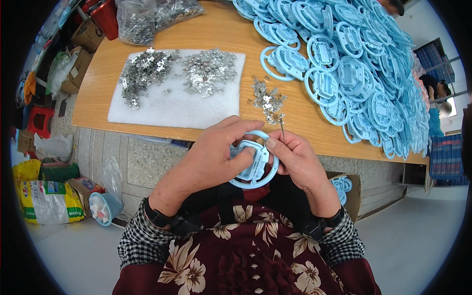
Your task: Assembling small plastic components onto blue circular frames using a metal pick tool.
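Observation:
My left hand (209, 152) is closed on a light blue plastic ring part (258, 169) with a rectangular housing in its middle, held above my lap at the table's front edge. Its thumb presses on the housing. Between the fingers of my right hand (302, 160) is a thin metal rod-like tool (282, 129), pointing up; whether it is tweezers or a driver I cannot tell. The right thumb also touches the ring's right rim. Just beyond my hands lies a small heap of metal clips (268, 101).
A white foam pad (147, 112) carries two heaps of small metal pieces (209, 71). Bags of such pieces (135, 22) and a red cup (104, 19) stand behind. Many blue ring parts (354, 73) are piled at right. A cardboard box (355, 196) sits below the table.

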A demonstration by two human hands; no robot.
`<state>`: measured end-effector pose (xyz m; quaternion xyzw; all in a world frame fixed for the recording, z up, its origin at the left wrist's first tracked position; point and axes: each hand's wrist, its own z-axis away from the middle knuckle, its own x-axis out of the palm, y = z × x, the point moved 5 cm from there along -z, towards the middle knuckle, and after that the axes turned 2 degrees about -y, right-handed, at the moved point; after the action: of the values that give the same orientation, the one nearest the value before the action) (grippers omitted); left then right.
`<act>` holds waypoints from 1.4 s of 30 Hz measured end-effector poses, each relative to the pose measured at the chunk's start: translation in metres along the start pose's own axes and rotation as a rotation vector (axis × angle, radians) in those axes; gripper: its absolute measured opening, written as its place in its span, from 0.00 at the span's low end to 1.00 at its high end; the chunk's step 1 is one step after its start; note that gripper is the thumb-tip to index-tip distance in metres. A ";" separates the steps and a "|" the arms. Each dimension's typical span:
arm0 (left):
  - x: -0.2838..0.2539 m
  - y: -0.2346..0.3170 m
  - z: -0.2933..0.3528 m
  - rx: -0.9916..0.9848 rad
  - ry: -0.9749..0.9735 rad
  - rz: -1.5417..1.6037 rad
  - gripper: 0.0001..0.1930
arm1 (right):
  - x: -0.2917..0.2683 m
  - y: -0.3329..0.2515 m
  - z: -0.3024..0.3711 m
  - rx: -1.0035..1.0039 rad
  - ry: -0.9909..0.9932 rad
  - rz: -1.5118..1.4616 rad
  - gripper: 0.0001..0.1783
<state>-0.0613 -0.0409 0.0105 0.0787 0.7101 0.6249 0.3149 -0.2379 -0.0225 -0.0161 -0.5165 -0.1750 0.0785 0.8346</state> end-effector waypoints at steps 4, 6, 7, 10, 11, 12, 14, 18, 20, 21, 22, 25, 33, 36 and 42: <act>0.001 0.001 0.001 0.061 -0.001 -0.066 0.23 | -0.001 -0.001 -0.001 -0.006 -0.014 0.007 0.13; 0.002 0.001 0.000 0.111 -0.016 -0.166 0.25 | 0.002 -0.004 -0.001 -0.006 -0.023 0.016 0.14; 0.004 -0.001 0.000 0.108 -0.018 -0.166 0.25 | 0.003 -0.006 0.000 -0.012 0.010 0.018 0.14; 0.005 -0.002 0.003 0.206 0.123 -0.223 0.23 | 0.006 -0.015 0.002 -0.042 0.001 -0.098 0.13; 0.005 -0.014 0.002 0.040 0.116 0.188 0.23 | 0.007 -0.017 0.002 -0.066 -0.040 -0.214 0.13; 0.009 -0.023 0.004 -0.129 0.106 0.594 0.23 | 0.009 -0.016 -0.001 -0.070 -0.043 -0.219 0.13; 0.010 -0.043 0.007 -0.131 0.120 0.909 0.25 | 0.013 -0.019 -0.007 -0.209 -0.017 -0.067 0.10; 0.017 -0.036 0.009 -0.152 0.038 1.170 0.24 | 0.026 -0.023 -0.015 -0.350 0.087 0.060 0.11; 0.018 -0.033 0.010 -0.168 0.044 1.152 0.24 | 0.029 -0.025 -0.017 -0.348 0.086 0.106 0.12; 0.019 -0.033 0.010 -0.179 0.024 1.137 0.24 | 0.029 -0.026 -0.019 -0.345 0.088 0.157 0.13; 0.020 -0.033 0.010 -0.190 0.004 1.122 0.23 | 0.027 -0.028 -0.021 -0.345 0.088 0.156 0.13; 0.020 -0.030 0.011 -0.140 -0.052 1.140 0.21 | 0.024 -0.030 -0.026 -0.255 0.029 0.245 0.15; 0.012 -0.040 0.019 -0.311 -0.082 1.166 0.19 | 0.019 -0.027 -0.028 -0.222 -0.063 0.211 0.14; -0.001 -0.040 0.026 -0.278 0.000 1.166 0.20 | 0.009 -0.036 -0.032 -0.109 -0.053 0.287 0.13; -0.019 -0.061 0.040 -0.288 0.180 1.096 0.21 | 0.039 -0.065 -0.072 -0.581 0.172 1.082 0.12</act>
<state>-0.0070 -0.0296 -0.0403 0.3381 0.4974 0.7914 -0.1090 -0.1785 -0.1005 0.0209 -0.7427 0.1652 0.3976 0.5128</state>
